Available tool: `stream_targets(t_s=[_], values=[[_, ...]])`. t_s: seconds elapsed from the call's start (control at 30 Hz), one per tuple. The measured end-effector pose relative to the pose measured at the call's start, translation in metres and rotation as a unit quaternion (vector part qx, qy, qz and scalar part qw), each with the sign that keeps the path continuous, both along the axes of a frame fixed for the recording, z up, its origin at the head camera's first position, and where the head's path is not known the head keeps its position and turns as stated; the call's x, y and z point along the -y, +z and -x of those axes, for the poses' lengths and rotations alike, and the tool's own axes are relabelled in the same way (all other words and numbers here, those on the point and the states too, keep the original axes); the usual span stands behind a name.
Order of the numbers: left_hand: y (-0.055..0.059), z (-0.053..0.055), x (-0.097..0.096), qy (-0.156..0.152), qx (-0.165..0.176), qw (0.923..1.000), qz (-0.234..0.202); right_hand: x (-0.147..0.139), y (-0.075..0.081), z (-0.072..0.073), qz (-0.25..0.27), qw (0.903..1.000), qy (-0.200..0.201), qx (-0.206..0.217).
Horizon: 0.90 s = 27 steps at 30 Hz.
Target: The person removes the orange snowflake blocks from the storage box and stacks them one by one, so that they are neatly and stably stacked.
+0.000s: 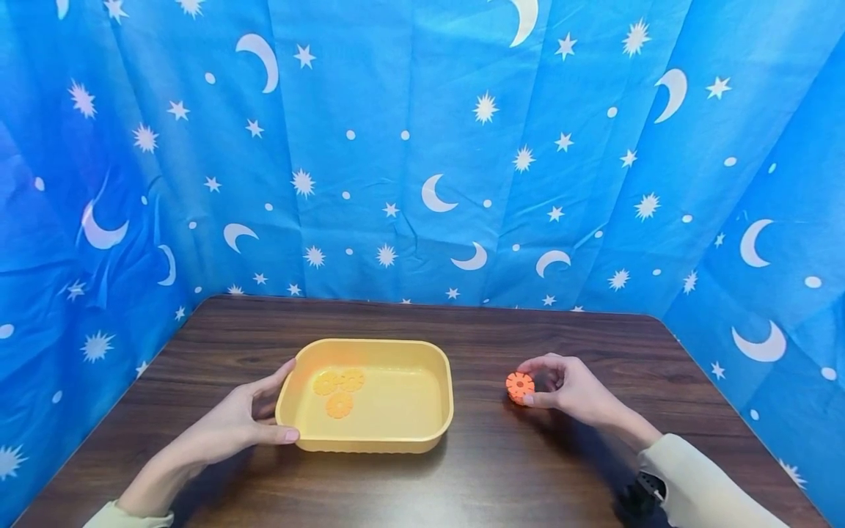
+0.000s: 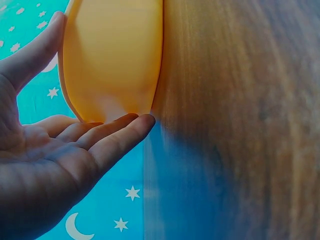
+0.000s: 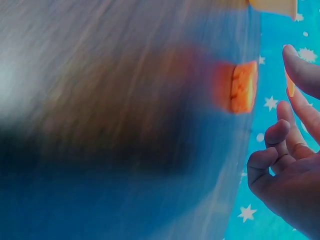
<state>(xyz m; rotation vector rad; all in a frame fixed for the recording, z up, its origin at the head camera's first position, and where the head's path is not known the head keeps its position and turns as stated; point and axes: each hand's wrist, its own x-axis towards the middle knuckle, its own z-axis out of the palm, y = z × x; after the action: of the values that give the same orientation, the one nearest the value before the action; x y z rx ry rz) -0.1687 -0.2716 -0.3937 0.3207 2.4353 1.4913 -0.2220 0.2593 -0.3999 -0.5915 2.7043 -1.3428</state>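
A yellow plastic tray [image 1: 376, 447] stands left of the table's middle. My left hand [image 1: 247, 411] holds its left end, thumb at the near corner and index finger at the far one. Inside the tray lie three yellow-orange notched plastic discs [image 1: 339, 405], flat and close together. On the right, my right hand [image 1: 568, 385] pinches an orange notched disc [image 3: 290, 84] between thumb and index finger. Close to that hand, a short stack of orange discs [image 3: 243, 88] sits on the table in the right wrist view. The right hand's other fingers are bent and hold nothing.
The dark wood-grain table [image 1: 462, 484] has rounded far corners. Blue cloth [image 1: 422, 147] with white moons and stars hangs behind it and along both sides. A dark strap-like device [image 1: 643, 491] is at the right wrist, below a pale sleeve [image 1: 700, 480].
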Motion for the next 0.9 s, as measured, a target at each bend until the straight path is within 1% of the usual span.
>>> stream_targets(t_s=[0.3, 0.67, 0.9], values=[[0.0, 0.001, 0.0, -0.003, -0.001, 1.0, -0.003, -0.011, -0.007, 0.001, -0.01, 0.9998, -0.015, 0.001], [0.0, 0.0, 0.0, -0.002, -0.002, 1.0, -0.002, -0.011, -0.012, 0.004, -0.001, 0.9999, -0.005, 0.013], [0.0, 0.0, 0.0, -0.002, -0.005, 1.0, 0.003, -0.009, -0.015, 0.004, -0.005, 0.9999, -0.006, 0.011]])
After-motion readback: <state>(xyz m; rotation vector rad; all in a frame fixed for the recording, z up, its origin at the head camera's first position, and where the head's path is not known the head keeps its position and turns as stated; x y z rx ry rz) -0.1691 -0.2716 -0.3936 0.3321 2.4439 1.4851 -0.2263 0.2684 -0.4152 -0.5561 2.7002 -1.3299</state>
